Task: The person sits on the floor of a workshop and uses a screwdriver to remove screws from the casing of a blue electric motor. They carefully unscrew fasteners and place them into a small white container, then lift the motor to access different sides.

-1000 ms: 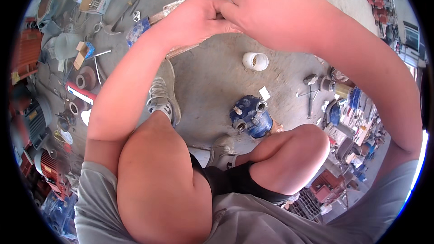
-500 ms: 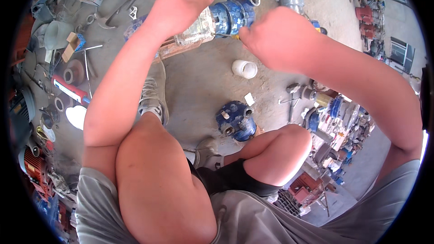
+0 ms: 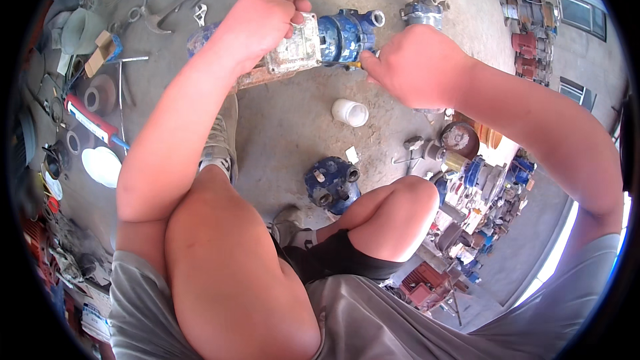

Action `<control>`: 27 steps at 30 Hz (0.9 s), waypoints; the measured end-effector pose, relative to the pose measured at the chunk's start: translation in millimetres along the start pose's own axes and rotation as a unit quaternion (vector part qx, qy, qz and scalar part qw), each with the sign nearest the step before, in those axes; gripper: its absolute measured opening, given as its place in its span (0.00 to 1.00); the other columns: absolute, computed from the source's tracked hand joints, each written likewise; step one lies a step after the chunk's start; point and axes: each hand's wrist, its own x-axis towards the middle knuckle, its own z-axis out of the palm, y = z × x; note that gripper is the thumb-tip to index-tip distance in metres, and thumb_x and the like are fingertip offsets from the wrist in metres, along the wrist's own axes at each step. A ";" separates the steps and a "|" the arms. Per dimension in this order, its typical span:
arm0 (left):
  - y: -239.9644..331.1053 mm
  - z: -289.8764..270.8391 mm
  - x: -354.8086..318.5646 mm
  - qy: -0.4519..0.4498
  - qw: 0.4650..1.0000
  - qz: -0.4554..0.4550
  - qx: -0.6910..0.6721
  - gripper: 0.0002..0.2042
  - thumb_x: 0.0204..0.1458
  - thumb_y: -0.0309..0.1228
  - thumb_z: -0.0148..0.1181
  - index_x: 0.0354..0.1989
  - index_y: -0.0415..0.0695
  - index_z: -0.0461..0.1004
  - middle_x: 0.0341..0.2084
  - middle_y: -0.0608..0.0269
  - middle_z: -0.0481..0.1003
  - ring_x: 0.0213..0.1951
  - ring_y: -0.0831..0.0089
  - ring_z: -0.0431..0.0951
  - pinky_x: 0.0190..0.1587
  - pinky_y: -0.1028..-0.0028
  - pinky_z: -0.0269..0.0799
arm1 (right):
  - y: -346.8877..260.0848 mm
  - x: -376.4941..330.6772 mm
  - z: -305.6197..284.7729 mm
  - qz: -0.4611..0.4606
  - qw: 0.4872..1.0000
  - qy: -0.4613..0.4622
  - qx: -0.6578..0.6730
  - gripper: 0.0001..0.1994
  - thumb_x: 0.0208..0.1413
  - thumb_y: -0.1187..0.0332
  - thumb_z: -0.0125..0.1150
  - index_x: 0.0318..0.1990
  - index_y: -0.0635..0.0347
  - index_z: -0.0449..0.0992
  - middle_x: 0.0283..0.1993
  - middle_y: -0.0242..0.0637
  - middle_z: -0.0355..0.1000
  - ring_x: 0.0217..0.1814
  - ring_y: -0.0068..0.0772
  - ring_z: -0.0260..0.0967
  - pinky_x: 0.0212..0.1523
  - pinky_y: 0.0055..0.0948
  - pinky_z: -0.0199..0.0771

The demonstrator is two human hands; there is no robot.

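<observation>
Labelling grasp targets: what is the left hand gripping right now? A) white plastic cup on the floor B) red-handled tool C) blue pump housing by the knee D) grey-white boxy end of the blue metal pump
D: the left hand wraps the grey-white boxy end of the blue metal pump, held up off the concrete floor, while the white plastic cup sits untouched below.

The left hand (image 3: 260,23) grips the worn grey end of a blue pump body (image 3: 327,39) held above the concrete floor (image 3: 287,127), while the right hand (image 3: 417,67) pinches at its underside, near a white cup (image 3: 350,112) below.
</observation>
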 end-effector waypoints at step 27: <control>1.9 -32.2 -2.9 0.035 0.999 -0.002 -0.020 0.13 0.68 0.39 0.59 0.47 0.40 0.81 0.26 0.76 0.71 0.26 0.86 0.64 0.28 0.81 0.60 | 9.1 8.4 13.0 0.025 0.999 0.019 0.021 0.08 0.63 0.68 0.53 0.41 0.61 0.76 0.25 0.46 0.75 0.29 0.55 0.76 0.27 0.51 0.74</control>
